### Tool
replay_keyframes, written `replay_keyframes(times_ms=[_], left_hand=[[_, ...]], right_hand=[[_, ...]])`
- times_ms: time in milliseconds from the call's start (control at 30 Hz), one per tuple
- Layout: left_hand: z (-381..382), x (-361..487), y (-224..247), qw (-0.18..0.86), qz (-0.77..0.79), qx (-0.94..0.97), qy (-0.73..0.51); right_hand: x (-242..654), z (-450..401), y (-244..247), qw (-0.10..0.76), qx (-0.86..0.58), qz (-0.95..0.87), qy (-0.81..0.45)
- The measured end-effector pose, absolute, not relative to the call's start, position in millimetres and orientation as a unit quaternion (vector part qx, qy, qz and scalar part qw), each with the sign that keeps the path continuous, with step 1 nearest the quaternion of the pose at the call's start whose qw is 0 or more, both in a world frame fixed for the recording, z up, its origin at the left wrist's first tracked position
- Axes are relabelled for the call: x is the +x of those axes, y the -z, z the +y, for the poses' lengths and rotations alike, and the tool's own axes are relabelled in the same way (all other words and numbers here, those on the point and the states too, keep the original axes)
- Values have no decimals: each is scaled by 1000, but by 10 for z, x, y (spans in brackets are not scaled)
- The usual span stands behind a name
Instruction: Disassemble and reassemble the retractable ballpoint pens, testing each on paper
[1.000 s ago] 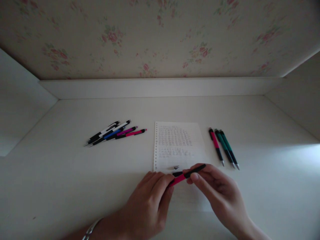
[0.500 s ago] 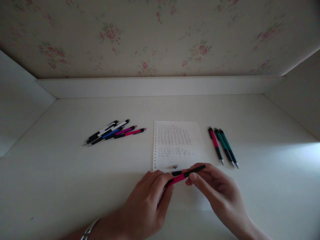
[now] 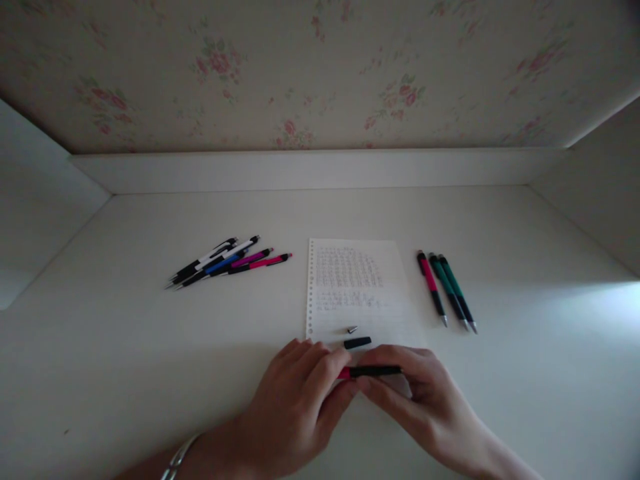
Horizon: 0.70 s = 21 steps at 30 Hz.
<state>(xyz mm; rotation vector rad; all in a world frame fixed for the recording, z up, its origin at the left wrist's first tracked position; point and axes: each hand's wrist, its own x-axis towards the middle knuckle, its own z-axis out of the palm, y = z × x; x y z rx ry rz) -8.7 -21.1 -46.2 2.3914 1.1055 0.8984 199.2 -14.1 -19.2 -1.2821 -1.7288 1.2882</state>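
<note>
Over the lower part of a handwritten sheet [image 3: 350, 273], my left hand [image 3: 305, 397] is closed round the pink end of a pen. The black front part of this pink and black pen [image 3: 375, 371] lies between the thumb and fingers of my right hand [image 3: 420, 393]. The pen is nearly level, and its pink end is mostly hidden by my left fingers. Just beyond my hands, a loose black grip [image 3: 357, 343] and a small silver tip [image 3: 353, 329] rest on the paper.
Several pens [image 3: 225, 263] in white, blue, purple and pink lie fanned on the left of the white desk [image 3: 150, 347]. To the right are a pink pen [image 3: 431, 287] and two green pens [image 3: 453, 290]. A floral wall [image 3: 300, 80] stands behind.
Both hands have turned the pen from slanting to nearly level and brought it slightly closer to me. The loose black grip, partly covered before, now shows whole.
</note>
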Motion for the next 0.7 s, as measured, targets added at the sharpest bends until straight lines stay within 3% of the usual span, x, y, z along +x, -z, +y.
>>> replay_keyframes(times_ms=[200, 400, 533, 700], left_hand=[[-216, -97, 459, 168, 370, 865, -293], [-217, -76, 441, 169, 376, 858, -307], [-215, -69, 462, 148, 381, 864, -295], [-202, -67, 479, 116, 387, 870, -283]], right_hand=[[1972, -131, 132, 294, -461, -683, -484], [2001, -118, 175, 349, -477, -683, -429], [2019, -112, 209, 323, -471, -711, -411], [2019, -120, 256, 344, -459, -749, -332]])
